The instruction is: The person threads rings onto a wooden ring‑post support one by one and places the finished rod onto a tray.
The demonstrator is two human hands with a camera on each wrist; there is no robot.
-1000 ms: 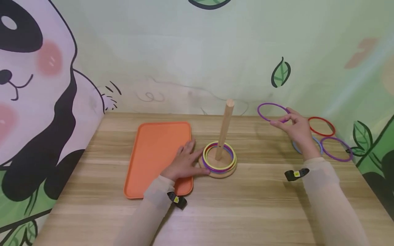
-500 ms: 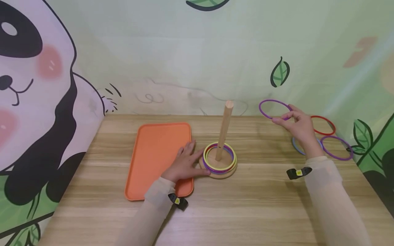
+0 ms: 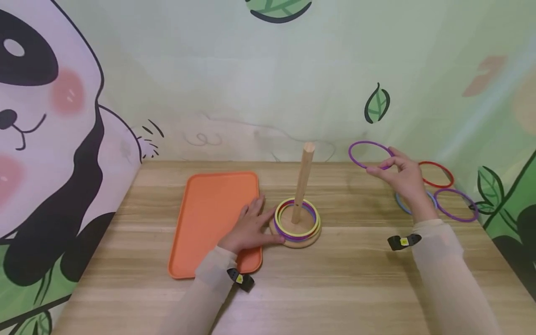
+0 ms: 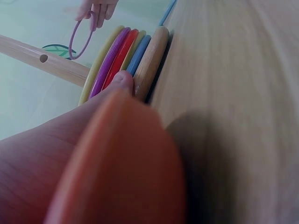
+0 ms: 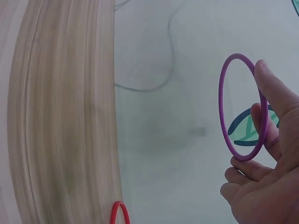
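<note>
My right hand (image 3: 408, 186) pinches a thin purple ring (image 5: 220, 100) between thumb and fingers, holding it in the air near the back wall. Left of it, a wooden peg (image 3: 302, 186) rises from a round wooden base (image 4: 152, 60). Around the peg lie several stacked rings: a yellow ring (image 4: 99, 63) on top, then purple (image 4: 110, 60), red (image 4: 122, 55), a second yellow and a blue ring (image 4: 139, 55) lowest. My left hand (image 3: 249, 228) reaches over the edge of an orange tray (image 3: 205, 214), fingers spread, thumb touching the side of the base and stack.
On the table at the right, beyond and beside my right hand, lie a red ring (image 3: 452, 179), a blue ring (image 3: 397, 202) and another purple ring (image 3: 477, 211). A wall with a printed panda (image 3: 83, 153) and leaves borders the table's back and sides.
The head view has tilted slightly, so everything sits a little lower in it. Both hands stay almost in place; my right hand still holds the purple ring aloft, having shifted only slightly.
</note>
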